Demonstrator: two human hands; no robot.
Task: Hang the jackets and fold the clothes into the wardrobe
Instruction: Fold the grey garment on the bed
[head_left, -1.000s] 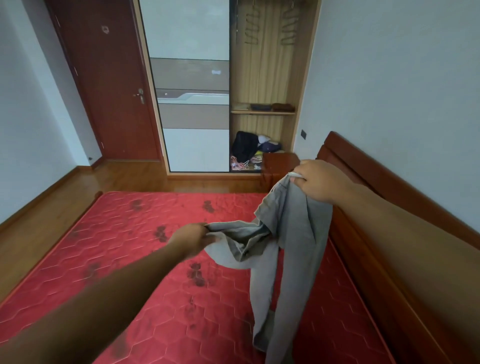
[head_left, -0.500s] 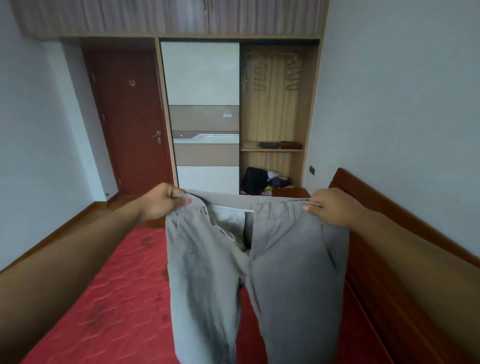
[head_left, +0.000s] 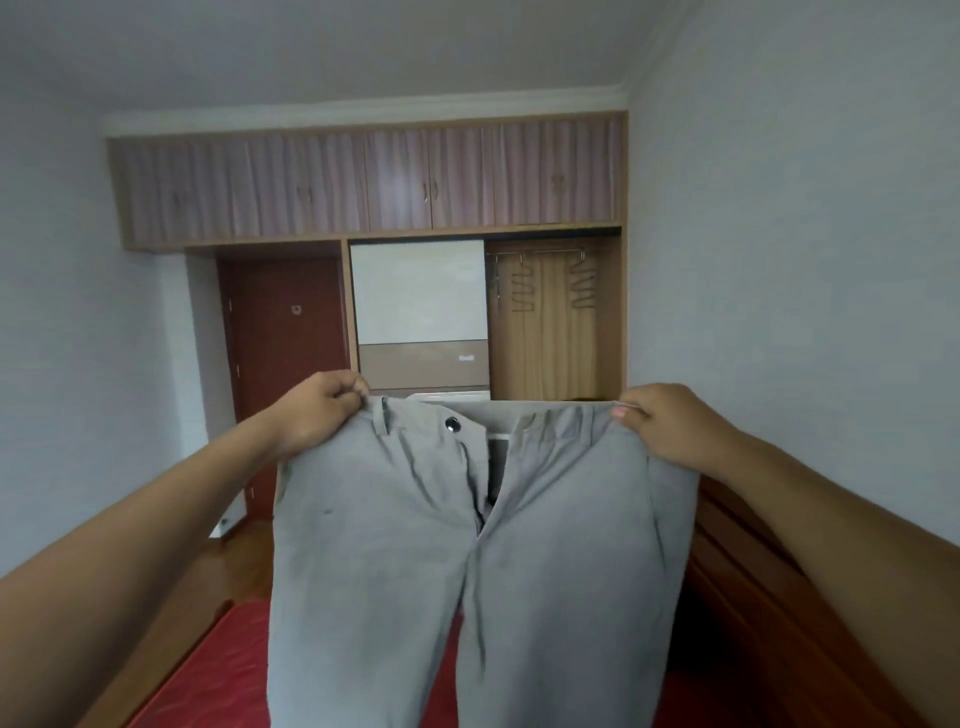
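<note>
Grey trousers (head_left: 405, 545) hang spread out in front of me, front side facing me, fly open with a dark button at the waistband. My left hand (head_left: 317, 415) pinches the waistband's left corner and my right hand (head_left: 670, 426) pinches its right corner, both raised at chest height. The legs drop past the bottom of the view. Behind the trousers stands the wardrobe (head_left: 608, 322), its right bay open, with empty hangers (head_left: 582, 286) on a rail. The wardrobe's lower shelves are hidden by the cloth.
A red mattress (head_left: 218, 670) lies below, with a wooden bed frame (head_left: 769, 597) along the right wall. A dark red door (head_left: 285, 364) is left of the wardrobe. Closed cupboards (head_left: 363, 182) run above it. Wooden floor shows at the left.
My left hand moved from a bunched part to the waistband corner, and both hands lifted the trousers up and spread them flat. The view tilted upward from the bed to the wardrobe top.
</note>
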